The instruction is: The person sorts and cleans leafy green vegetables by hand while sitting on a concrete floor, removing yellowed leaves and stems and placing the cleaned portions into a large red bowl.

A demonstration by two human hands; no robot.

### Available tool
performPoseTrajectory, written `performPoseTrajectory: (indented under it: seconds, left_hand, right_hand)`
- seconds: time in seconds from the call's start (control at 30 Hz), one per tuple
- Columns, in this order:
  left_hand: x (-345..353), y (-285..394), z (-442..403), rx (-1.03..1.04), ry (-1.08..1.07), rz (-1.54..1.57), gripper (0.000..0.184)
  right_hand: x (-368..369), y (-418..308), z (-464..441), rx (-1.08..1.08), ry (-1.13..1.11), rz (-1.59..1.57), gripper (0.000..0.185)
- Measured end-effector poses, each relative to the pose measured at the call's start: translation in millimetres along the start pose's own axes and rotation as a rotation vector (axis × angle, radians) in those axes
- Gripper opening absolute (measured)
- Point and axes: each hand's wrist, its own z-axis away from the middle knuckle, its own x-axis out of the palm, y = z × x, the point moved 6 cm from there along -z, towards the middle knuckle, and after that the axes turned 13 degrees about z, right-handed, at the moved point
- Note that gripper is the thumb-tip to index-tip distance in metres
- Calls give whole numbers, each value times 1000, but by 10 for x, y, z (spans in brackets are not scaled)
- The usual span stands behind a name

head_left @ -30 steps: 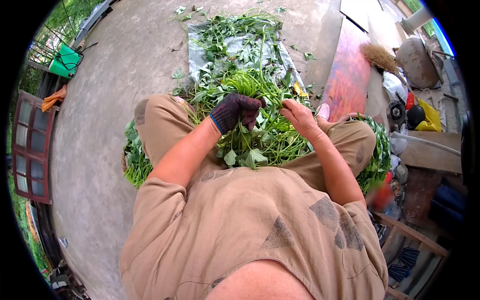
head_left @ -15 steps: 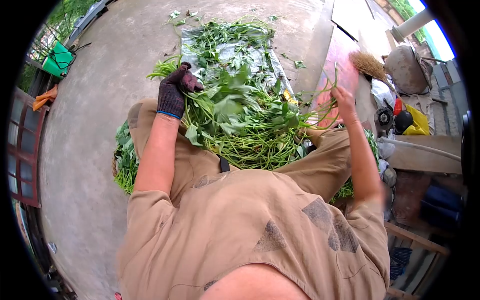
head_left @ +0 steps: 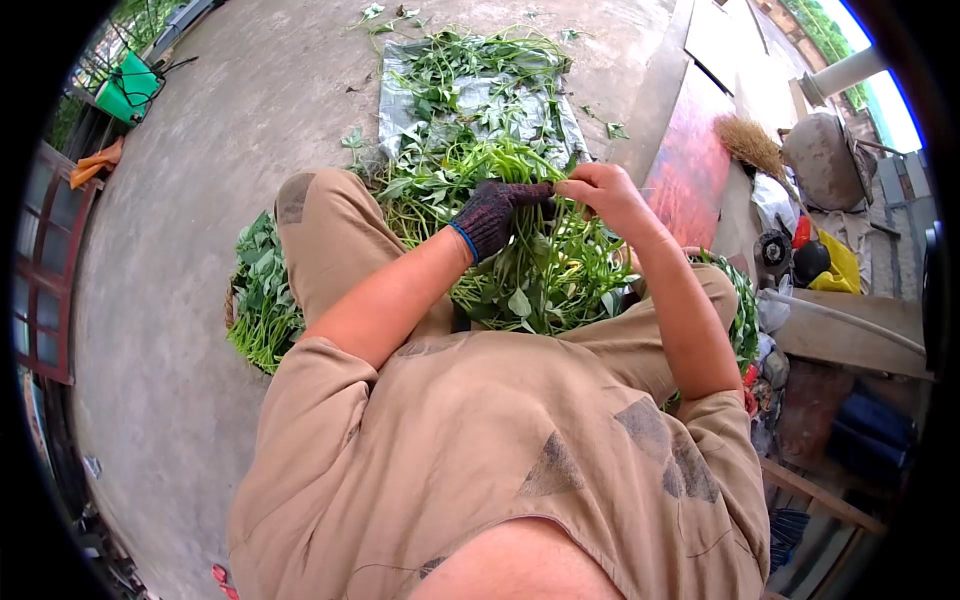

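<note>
Dark-gloved left hand [head_left: 493,217] grasps a bunch of leafy green stems [head_left: 533,262]; bare right hand [head_left: 608,200] pinches its edge.

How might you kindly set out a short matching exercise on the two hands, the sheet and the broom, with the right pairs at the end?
1. Left hand
2. Right hand
3. Sheet
4. Broom

A. bare
B. straw-coloured
C. in a dark covering with a blue cuff edge
D. grey, partly beneath leaves

Pairs: 1-C; 2-A; 3-D; 4-B
</note>
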Motion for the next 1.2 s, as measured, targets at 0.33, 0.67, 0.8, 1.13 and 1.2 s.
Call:
performPoseTrajectory:
  seconds: [0.33, 0.67, 0.8, 1.13, 1.2]
  left_hand:
    - [-35, -194, 31, -295, 58, 360, 26]
    - [-129, -179, 71, -178, 105, -1, 12]
    - [-133, -136, 21, -146, 209, -313, 18]
    - [-1265, 422, -164, -10, 678, -204, 30]
    - [-1106, 453, -138, -87, 589, -23, 30]
  right_hand:
    - [298, 446, 289, 96, -73, -419, 17]
    - [569, 564, 279, 74, -47, -393, 13]
    - [627, 665, 310, 99, -46, -384, 15]
    - [49, 607, 713, 201, 127, -579, 19]
    - [-80, 607, 772, 187, 162, -627, 20]
